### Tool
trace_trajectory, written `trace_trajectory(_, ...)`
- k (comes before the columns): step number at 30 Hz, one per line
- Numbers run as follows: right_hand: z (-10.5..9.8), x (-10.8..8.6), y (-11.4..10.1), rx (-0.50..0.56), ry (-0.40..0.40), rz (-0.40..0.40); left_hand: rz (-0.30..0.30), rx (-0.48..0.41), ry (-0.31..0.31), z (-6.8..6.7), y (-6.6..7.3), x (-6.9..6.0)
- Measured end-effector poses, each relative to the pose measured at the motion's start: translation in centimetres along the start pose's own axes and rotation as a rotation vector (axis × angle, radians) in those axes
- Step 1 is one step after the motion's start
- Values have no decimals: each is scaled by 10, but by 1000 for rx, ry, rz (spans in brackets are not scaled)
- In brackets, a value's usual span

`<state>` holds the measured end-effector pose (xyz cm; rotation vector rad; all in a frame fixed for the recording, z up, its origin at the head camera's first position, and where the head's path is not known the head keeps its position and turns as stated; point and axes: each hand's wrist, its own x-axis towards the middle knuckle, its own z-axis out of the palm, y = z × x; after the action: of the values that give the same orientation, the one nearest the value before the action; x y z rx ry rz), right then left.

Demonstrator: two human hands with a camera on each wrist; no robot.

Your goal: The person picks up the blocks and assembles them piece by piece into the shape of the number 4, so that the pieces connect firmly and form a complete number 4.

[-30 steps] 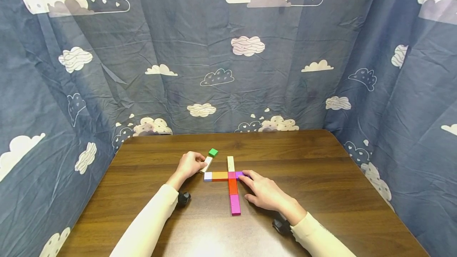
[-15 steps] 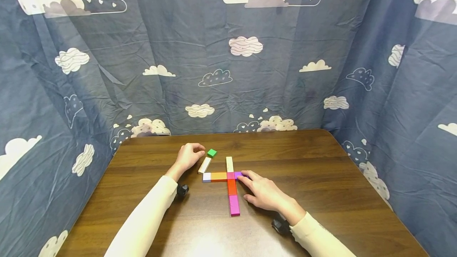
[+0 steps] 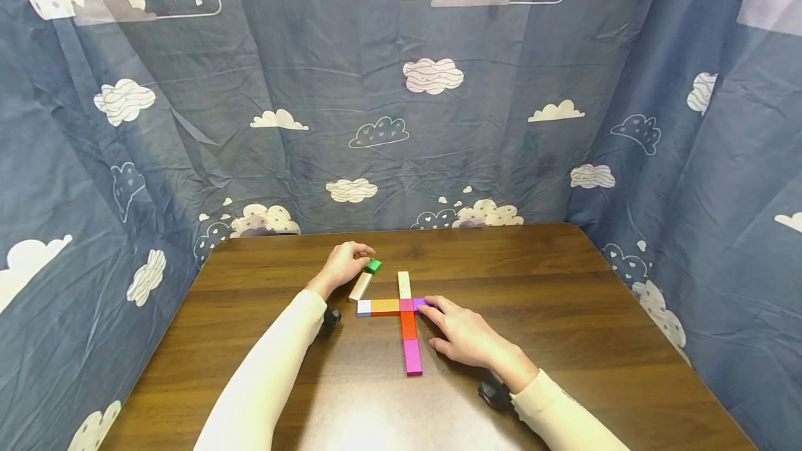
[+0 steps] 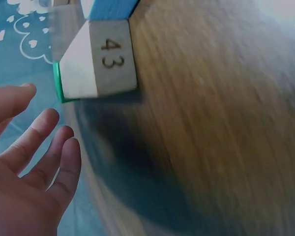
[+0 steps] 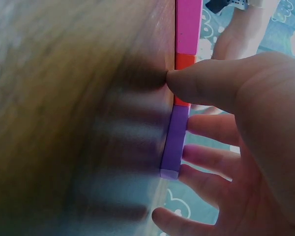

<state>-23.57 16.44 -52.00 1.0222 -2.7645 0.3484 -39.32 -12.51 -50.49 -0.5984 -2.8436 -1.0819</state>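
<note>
My left hand [image 3: 344, 265] hovers at a small green block [image 3: 374, 265], its fingers relaxed; contact cannot be made out. Close by lies a loose white block [image 3: 360, 287], printed "43" on its side in the left wrist view. Fingertips of my right hand [image 3: 466, 336] rest on a purple block [image 5: 174, 140], the right arm of a flat cross of blocks. A pink square [image 3: 406, 305] forms the cross's centre. Cream [image 3: 404, 285] lies behind it, red [image 3: 409, 326] and magenta [image 3: 412, 357] in front, orange [image 3: 385, 306] and a blue block [image 3: 364, 308] to its left.
Everything lies on a brown wooden table [image 3: 532, 284]. A dark blue curtain [image 3: 351, 54] with cloud prints hangs behind and along both sides. Each wrist wears a small black camera.
My left hand has let go of the white block, drawn back, then moved away from me and rightward to the green block. My right hand has stayed on the purple block.
</note>
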Motion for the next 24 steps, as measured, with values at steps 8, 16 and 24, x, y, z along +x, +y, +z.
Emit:
trace_trajectory(8, -2, 1, -2, 9, 7, -19, -20, 33, -42, 10, 6, 7)
trace_trajectory(16, -1, 1, -1, 6, 0, -13, -62, 26, -56, 12, 5, 10)
trace_trajectory(24, -2, 0, -1, 0, 3, -8, -82, 21, -57, 12, 3, 13)
